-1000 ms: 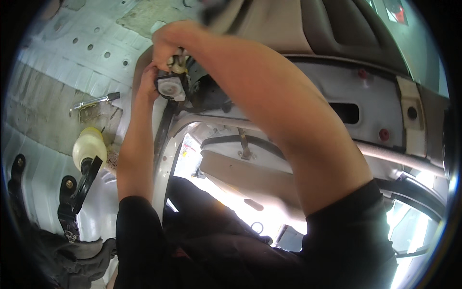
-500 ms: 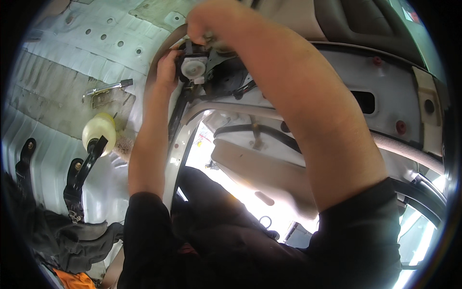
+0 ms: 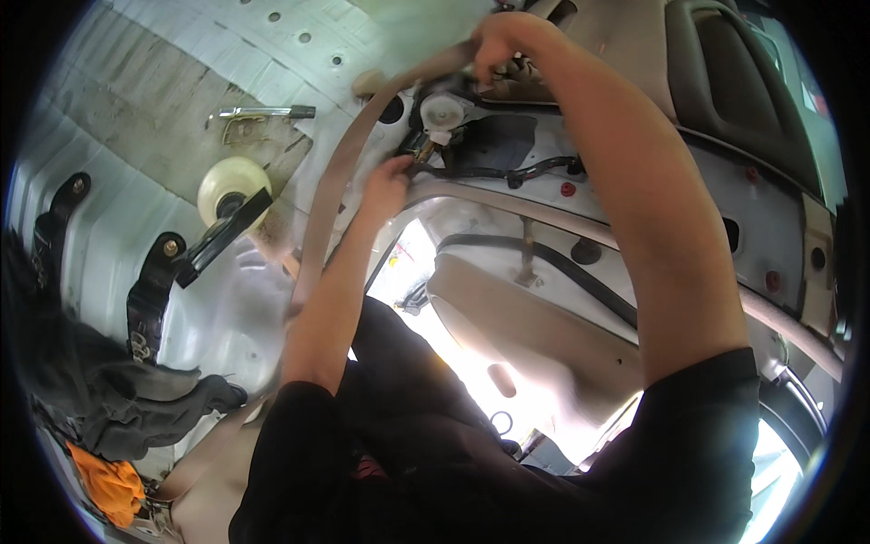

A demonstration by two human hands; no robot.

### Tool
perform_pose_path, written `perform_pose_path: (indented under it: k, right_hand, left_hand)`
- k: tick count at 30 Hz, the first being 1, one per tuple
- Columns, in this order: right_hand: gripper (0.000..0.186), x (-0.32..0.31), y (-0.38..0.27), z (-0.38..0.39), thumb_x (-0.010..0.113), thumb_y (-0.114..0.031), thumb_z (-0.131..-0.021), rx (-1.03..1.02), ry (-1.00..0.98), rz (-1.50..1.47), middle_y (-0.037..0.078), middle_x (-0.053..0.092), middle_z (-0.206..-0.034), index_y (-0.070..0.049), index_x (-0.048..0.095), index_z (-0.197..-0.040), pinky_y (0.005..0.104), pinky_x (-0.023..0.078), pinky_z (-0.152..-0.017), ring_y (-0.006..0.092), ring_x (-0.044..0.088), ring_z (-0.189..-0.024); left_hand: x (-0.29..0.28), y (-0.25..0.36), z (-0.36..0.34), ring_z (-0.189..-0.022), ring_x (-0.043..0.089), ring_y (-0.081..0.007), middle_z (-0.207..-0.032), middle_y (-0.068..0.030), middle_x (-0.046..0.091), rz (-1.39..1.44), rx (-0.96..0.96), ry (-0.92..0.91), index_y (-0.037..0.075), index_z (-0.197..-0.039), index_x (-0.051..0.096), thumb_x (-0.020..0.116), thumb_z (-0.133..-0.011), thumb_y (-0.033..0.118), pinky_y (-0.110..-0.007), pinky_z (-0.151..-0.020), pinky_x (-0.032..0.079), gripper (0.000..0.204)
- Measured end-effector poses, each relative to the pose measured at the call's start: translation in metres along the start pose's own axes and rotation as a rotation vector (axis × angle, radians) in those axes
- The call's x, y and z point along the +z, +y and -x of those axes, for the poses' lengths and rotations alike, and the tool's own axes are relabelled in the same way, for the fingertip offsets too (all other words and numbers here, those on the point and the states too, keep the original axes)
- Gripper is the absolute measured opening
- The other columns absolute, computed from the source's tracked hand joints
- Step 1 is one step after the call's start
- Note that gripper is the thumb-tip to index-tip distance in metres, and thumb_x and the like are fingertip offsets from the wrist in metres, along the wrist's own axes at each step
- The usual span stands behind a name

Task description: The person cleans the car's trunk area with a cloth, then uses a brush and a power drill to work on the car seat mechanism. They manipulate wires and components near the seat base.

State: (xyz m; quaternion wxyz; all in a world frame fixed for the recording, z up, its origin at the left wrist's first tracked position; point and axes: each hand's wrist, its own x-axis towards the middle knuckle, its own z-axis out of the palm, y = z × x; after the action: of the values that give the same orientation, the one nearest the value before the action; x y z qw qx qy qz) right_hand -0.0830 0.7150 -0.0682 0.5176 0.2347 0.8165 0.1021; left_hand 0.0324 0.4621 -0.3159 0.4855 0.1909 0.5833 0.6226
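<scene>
A white-and-black seat belt retractor (image 3: 442,112) sits in the opening of the car's side pillar. From it the beige seat belt (image 3: 343,168) arcs up and then down to the left. Above the retractor my right hand (image 3: 504,43) is closed, fingers bent down where the webbing meets them; the fingertips are partly hidden. My left hand (image 3: 388,186) is just below the retractor, its fingers curled against the pillar edge by the end of a black wiring harness (image 3: 489,172). What those fingers grip is hard to see.
A ratchet wrench (image 3: 265,112) lies on the bare floor to the left. Near it are a pale yellow round container (image 3: 234,192) and black metal brackets (image 3: 152,295). Dark cloth (image 3: 136,399) and an orange cloth (image 3: 107,485) lie lower left. A beige trim panel (image 3: 517,317) shows through the door opening.
The view has shifted, so the scene sits farther right and lower. My left hand has dropped from the retractor's side to below it. My right hand has moved right, and more of the belt shows.
</scene>
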Motion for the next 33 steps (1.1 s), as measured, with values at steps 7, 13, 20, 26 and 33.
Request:
perform_pose_path:
  k: [7, 13, 20, 26, 33]
  right_hand:
    - [0.090, -0.024, -0.033, 0.044, 0.077, -0.021, -0.061, 0.107, -0.104, -0.162, 0.017, 0.062, -0.125, -0.008, 0.044, -0.143, 0.0482, 0.057, -0.074, 0.0350, 0.065, -0.101]
    - [0.098, -0.037, -0.041, 0.064, 0.078, -0.021, -0.060, 0.120, -0.168, -0.266, 0.015, 0.058, -0.133, -0.010, 0.038, -0.149, 0.0478, 0.053, -0.088, 0.0331, 0.058, -0.117]
    - [0.095, -0.036, -0.039, 0.060, 0.080, -0.021, -0.063, 0.122, -0.189, -0.371, 0.014, 0.057, -0.135, -0.009, 0.039, -0.148, 0.0472, 0.053, -0.088, 0.0305, 0.056, -0.119]
    - [0.081, -0.009, -0.018, 0.061, 0.085, -0.025, -0.066, 0.105, -0.216, -0.379, 0.012, 0.063, -0.123, -0.001, 0.050, -0.136, 0.0368, 0.055, -0.081, 0.0247, 0.062, -0.105]
    - [0.065, 0.003, -0.017, 0.062, 0.085, -0.024, -0.073, 0.121, -0.366, -0.549, 0.009, 0.068, -0.108, -0.001, 0.056, -0.126, 0.0333, 0.058, -0.073, 0.0201, 0.068, -0.081]
  left_hand:
    - [0.005, 0.022, 0.022, -0.116, 0.061, -0.0339, -0.123, -0.0221, 0.064, -0.122, 0.004, 0.076, 0.007, -0.128, 0.061, 0.050, -0.086, 0.010, -0.038, -0.101, 0.044, 0.043]
    - [0.007, 0.046, 0.003, -0.123, 0.055, -0.0247, -0.131, -0.0129, 0.061, 0.443, -0.075, 0.027, 0.003, -0.134, 0.055, 0.053, -0.092, 0.019, -0.035, -0.104, 0.038, 0.045]
    - [0.014, 0.067, -0.031, -0.123, 0.049, -0.0208, -0.135, -0.0063, 0.056, 0.845, -0.200, -0.070, 0.011, -0.147, 0.040, 0.047, -0.094, 0.056, -0.037, -0.108, 0.026, 0.070]
    - [0.010, 0.129, -0.034, -0.126, 0.046, -0.0216, -0.139, -0.0090, 0.052, 1.031, -0.373, 0.050, 0.003, -0.143, 0.046, 0.050, -0.093, 0.060, -0.033, -0.110, 0.030, 0.076]
    - [0.030, 0.115, -0.043, -0.120, 0.051, -0.0210, -0.132, -0.0108, 0.055, 0.882, -0.176, 0.179, 0.002, -0.136, 0.051, 0.073, -0.081, 0.055, -0.034, -0.103, 0.038, 0.079]
